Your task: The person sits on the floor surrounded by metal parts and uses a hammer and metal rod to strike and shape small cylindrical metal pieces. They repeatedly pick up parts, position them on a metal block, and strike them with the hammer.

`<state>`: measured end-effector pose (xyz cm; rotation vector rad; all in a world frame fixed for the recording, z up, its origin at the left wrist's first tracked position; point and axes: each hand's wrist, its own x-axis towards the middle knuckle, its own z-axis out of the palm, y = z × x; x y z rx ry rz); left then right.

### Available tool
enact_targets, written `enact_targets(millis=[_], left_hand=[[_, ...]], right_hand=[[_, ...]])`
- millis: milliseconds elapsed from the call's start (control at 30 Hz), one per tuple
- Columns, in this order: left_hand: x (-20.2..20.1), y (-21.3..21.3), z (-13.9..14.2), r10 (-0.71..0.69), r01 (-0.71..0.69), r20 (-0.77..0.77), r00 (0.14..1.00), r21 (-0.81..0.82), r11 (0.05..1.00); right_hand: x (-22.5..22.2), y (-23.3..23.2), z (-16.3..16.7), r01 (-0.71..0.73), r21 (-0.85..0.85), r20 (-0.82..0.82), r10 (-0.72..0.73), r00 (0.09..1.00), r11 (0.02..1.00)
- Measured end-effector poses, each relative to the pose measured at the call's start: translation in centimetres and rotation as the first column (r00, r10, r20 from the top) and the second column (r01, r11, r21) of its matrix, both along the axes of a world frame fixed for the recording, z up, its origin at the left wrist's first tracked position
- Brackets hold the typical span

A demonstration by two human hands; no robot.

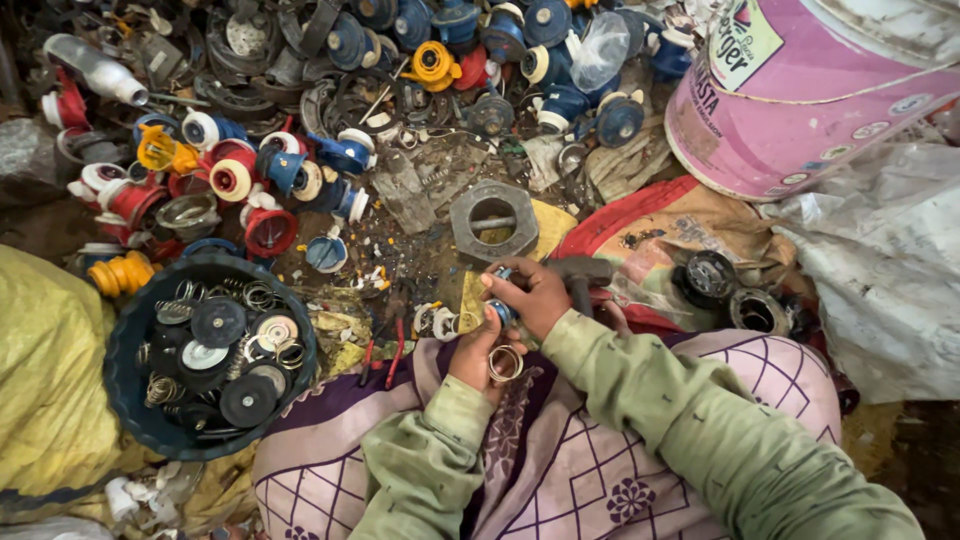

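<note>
Cluttered ground spreads out before the seated person, thick with scrap fittings, and nothing on it lies flat or tidy. Far to the left sits a yellow sack (45, 370), and pressed against it a dark round tub (135, 420) piled with black discs, springs and metal rings right up to its rim; a knock from a knee could well tip that load out among the loose parts. Above it lies a heap of red, blue and yellow plastic caps (240, 170).

Near the middle, red-handled pliers (385, 350) rest just beside the lap. The left hand (475, 350) is curled closed, with a metal ring (505, 363) held at its fingers. The right hand (525, 295) closes around a small blue-and-silver fitting (500, 312), held between both hands above the lap. I judge the grip fiddly: a slip could drop the fitting or ring into the debris, where it would be hard to find.

Beyond the hands lies a grey hexagonal nut (492, 222), then a dark hammer (580, 272) touching the right wrist, which a sleeve could snag. Further right tilts a pink bucket (800, 110).
</note>
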<state>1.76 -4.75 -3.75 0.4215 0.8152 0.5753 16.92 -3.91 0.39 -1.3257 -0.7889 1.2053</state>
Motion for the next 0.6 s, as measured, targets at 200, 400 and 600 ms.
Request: enact_targets(millis=[200,400,600], left_hand=[[0.8,-0.3,-0.3,0.126,-0.128,-0.032,0.991,-0.062,0.990],[-1.0,1.3,-0.1,0.021,0.010,-0.232,0.973,0.130,0.992],[0.3,0.6,1.8,0.314,0.363,-0.616,0.722,0.725,0.586]], right_hand=[[-0.6,-0.9,-0.3,0.114,-0.015,0.008,-0.114,0.993,0.993],[1.0,0.3,0.0,0.148,0.161,0.197,-0.178,0.964,0.976],[1.6,0.0,0.0,0.135,0.064,0.500,-0.149,0.853,0.989]])
